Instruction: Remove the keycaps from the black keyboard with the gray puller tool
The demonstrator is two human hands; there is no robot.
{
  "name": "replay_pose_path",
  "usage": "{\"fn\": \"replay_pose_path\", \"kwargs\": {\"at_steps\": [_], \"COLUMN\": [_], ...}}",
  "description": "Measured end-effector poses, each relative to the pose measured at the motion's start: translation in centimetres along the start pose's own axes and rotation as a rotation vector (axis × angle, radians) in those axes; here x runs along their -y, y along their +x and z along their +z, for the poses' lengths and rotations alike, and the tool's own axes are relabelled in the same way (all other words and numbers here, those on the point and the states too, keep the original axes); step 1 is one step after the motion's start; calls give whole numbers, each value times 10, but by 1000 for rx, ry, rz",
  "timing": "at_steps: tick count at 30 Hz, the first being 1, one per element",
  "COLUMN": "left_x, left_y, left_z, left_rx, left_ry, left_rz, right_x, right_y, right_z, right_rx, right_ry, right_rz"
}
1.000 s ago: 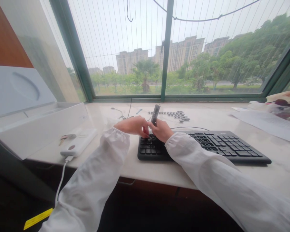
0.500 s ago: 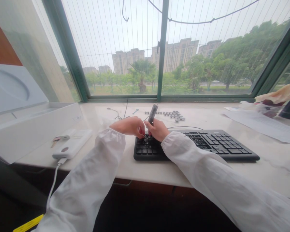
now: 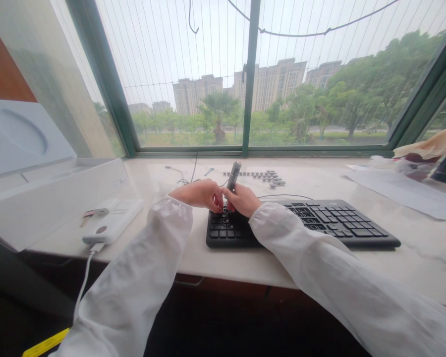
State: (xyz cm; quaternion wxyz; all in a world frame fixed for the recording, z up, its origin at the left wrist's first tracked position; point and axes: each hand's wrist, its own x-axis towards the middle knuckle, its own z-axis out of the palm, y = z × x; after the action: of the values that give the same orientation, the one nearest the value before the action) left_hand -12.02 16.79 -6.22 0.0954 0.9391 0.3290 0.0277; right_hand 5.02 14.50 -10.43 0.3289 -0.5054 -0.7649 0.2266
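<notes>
A black keyboard [image 3: 357, 218] lies on the pale countertop, with my two hands over its left part. My right hand [image 3: 245, 199] is wrapped round a dark, slim hand tool [image 3: 234, 176], whose grey end sticks up above the fist; its lower end is hidden by the fingers. My left hand [image 3: 204, 195] has its fingers curled and pinched together, touching the upper-left keys. Whether a small part sits between those fingertips is hidden. Some key positions near the hands show bare sockets without caps. Loose keycaps [image 3: 269, 176] lie in rows behind the keyboard.
An open white box [image 3: 55, 193] stands at the left, with a white power bank [image 3: 113, 223] and its plugged-in cable before it. Thin cables [image 3: 182, 177] lie behind my left hand. Papers [image 3: 405, 191] rest at the right, below the window.
The tool in my right hand leans slightly further left, its top a little lower. Both hands stay at the same spot on the keyboard. The whole view has shifted very slightly.
</notes>
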Motion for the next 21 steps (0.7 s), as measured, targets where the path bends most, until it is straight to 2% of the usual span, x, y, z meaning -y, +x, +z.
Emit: {"fn": "replay_pose_path", "kwargs": {"at_steps": [5, 10, 17, 21], "left_x": [1, 6, 10, 12], "left_y": [-1, -1, -3, -3], "left_z": [0, 1, 1, 0], "left_rx": [2, 10, 11, 22], "left_ry": [-55, -103, -194, -197], "left_rz": [-4, 11, -26, -96], "right_x": [-1, 1, 4, 3], "right_y": [-1, -5, -10, -10], "right_z": [-1, 1, 6, 7], "right_rx": [41, 12, -63, -52], "right_ry": [38, 37, -120, -164], "right_rz": [-8, -29, -111, -166]}}
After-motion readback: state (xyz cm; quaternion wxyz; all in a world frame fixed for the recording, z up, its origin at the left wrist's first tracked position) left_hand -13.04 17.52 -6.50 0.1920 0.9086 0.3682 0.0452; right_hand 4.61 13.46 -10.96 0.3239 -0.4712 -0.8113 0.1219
